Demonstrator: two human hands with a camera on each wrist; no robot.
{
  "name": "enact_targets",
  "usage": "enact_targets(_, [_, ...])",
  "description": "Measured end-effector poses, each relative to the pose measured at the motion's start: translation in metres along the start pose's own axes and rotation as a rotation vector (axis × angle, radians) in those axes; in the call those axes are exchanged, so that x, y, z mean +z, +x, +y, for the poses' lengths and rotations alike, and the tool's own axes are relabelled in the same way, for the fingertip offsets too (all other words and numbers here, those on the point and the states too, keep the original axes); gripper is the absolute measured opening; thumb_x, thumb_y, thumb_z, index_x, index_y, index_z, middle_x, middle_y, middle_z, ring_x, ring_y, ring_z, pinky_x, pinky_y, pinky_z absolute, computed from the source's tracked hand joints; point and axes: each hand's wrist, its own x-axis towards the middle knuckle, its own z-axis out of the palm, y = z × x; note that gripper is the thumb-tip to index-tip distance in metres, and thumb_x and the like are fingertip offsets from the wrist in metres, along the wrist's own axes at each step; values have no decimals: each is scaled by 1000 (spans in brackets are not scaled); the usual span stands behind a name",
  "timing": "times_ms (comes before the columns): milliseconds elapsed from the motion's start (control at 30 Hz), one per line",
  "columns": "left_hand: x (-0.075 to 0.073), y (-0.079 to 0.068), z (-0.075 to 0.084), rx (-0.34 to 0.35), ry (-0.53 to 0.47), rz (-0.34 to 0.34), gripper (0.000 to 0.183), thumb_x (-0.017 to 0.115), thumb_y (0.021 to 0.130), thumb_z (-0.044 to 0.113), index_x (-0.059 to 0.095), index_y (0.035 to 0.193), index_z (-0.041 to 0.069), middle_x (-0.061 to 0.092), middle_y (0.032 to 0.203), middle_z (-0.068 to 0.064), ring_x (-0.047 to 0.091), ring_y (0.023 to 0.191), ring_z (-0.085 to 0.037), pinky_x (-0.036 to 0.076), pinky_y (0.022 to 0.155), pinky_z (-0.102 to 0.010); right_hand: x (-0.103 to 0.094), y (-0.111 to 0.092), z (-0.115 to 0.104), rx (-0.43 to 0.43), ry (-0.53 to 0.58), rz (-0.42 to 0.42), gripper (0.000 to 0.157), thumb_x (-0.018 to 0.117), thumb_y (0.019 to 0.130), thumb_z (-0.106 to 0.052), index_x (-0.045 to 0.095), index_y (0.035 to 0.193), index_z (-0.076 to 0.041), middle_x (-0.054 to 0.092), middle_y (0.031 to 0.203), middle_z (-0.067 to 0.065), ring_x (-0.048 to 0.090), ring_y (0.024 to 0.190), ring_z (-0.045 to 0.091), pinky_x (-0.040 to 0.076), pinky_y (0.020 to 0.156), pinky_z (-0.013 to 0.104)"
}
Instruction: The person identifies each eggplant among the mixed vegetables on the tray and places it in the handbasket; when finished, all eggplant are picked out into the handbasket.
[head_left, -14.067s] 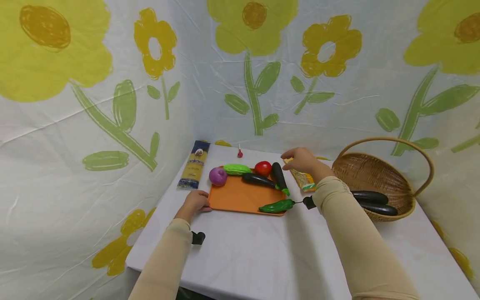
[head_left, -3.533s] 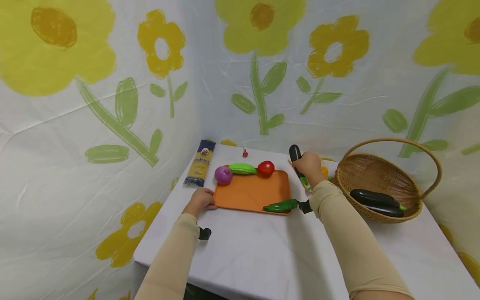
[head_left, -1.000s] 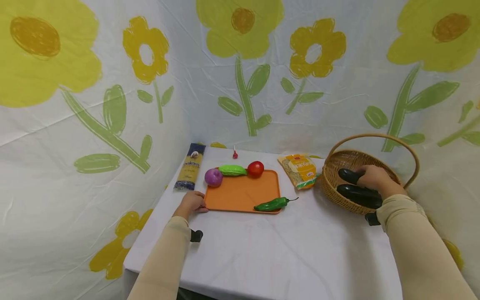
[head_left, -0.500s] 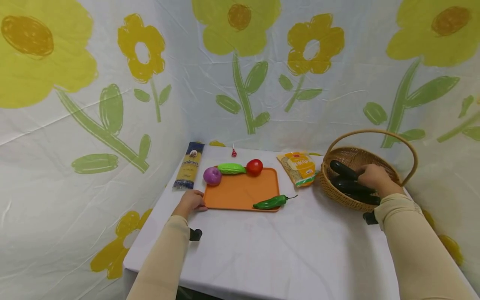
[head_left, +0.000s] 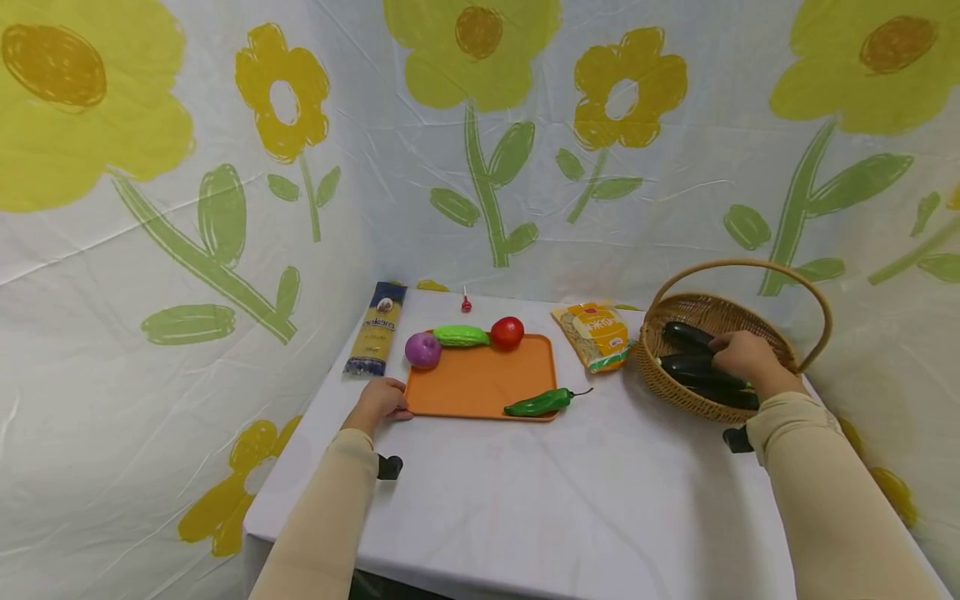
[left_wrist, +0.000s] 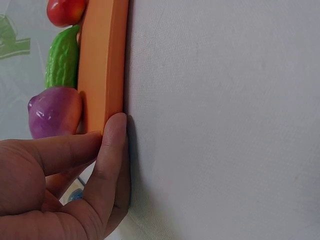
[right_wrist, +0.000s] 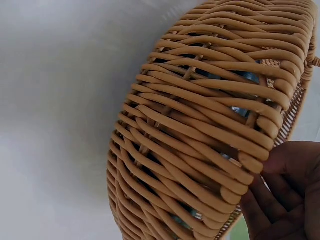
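Note:
My left hand [head_left: 382, 402] pinches the near left corner of the orange tray [head_left: 480, 379]; the left wrist view shows thumb and fingertips at that corner. My right hand [head_left: 746, 360] reaches into the wicker basket [head_left: 667, 396], touching the right end of a dark eggplant [head_left: 684, 336]. More eggplants [head_left: 701, 371] lie below it in the basket. The basket wall [right_wrist: 195, 120] hides part of the right hand's grasp in the right wrist view. A purple onion [head_left: 423, 351], green bitter melon [head_left: 461, 336] and red tomato [head_left: 507, 333] line the tray's far side. A green pepper [head_left: 538, 404] lies across its near right corner.
A blue and yellow pasta pack [head_left: 377, 330] lies left of the tray. Between tray and basket is an orange and yellow food bag [head_left: 594, 336]. A small red lollipop [head_left: 467, 305] is at the back. The basket's tall handle [head_left: 750, 263] arches over its opening.
Two eggplants have left the tray since the oldest frame. My right hand has carried one into the basket, where it now lies lower and flatter. The left hand stays at the tray's corner.

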Motion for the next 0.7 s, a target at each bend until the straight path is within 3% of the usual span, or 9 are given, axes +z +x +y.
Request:
enact_targets(333, [2,-1,3,-5,-24,-1,45,59,90,-15,56,134,-9,53,114,-25,66,78,-26,64,76,-36,1,-3,3,17,25,18,48,59,84,-8,59,126,15,57,124,39,54,103,53,51,81,60])
enact_targets(500, [5,-2,4,1,-14,-4,46,59,90,-15,54,136,-10,53,116,-26,66,79,-26,64,78,-36,-1,-6,5,26,50,10,48,59,86,-8,59,128,14,57,125,39,55,98,49,52,75,53])
enact_targets(600, [7,0,4,2,11,-1,45,59,90,-15,54,135,-10,53,116,-27,67,77,-26,64,75,-35,-3,-9,5,30,59,12,47,59,87,-8,58,128,15,60,120,37,56,90,42,51,71,48])
enact_targets(700, [9,4,4,1,27,0,44,59,90,-15,55,134,-10,53,116,-27,67,75,-25,64,74,-34,-4,-12,2,16,56,20,47,60,89,-10,58,128,15,66,110,33,62,88,43,53,73,51])
